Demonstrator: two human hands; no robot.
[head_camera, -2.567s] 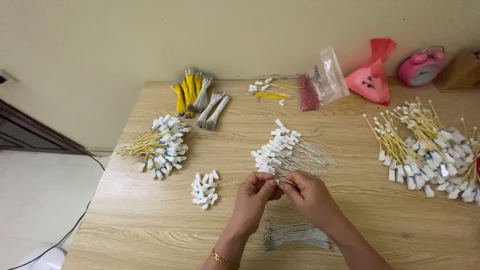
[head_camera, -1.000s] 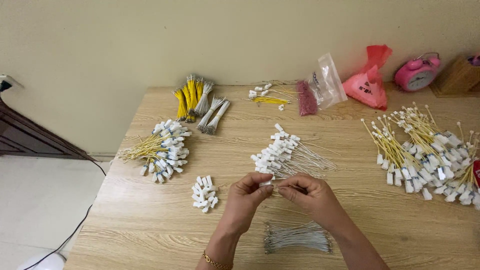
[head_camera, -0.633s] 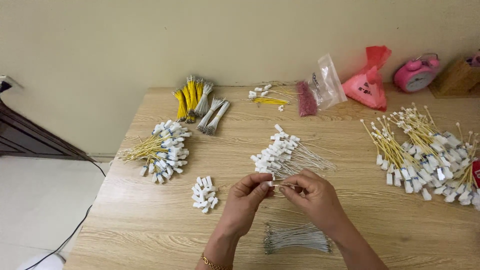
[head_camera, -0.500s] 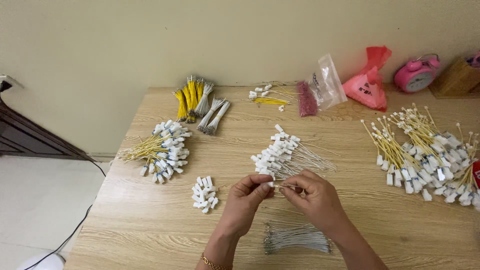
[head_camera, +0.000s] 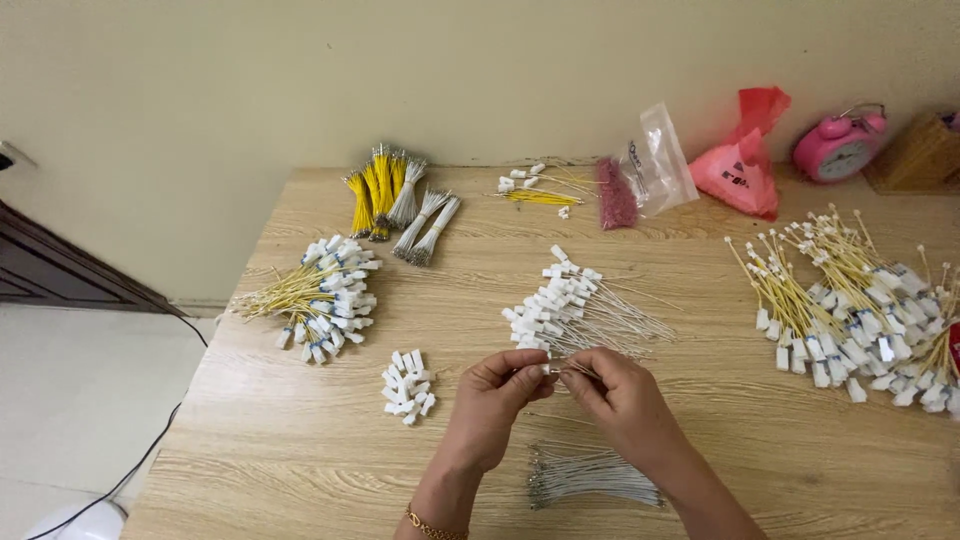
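Pale wood-grain bench (head_camera: 300, 470) against a cream wall. At its near middle, a small white plastic connector with thin grey wire leads (head_camera: 549, 369) is pinched between both hands: left hand (head_camera: 492, 398) has its grip closed on the white housing, right hand (head_camera: 620, 396) has its grip closed on the fine leads. Judged very light; housing stiff and the sounder place to hold, leads limp, easily bent or slipping through fingers. Just behind lies a pile of white-headed grey wire pieces (head_camera: 575, 310); just left, a heap of loose white housings (head_camera: 407, 386); nearer the body, a bundle of bare grey wires (head_camera: 590, 476). Yellow-wired piles (head_camera: 315, 295) sit well apart.
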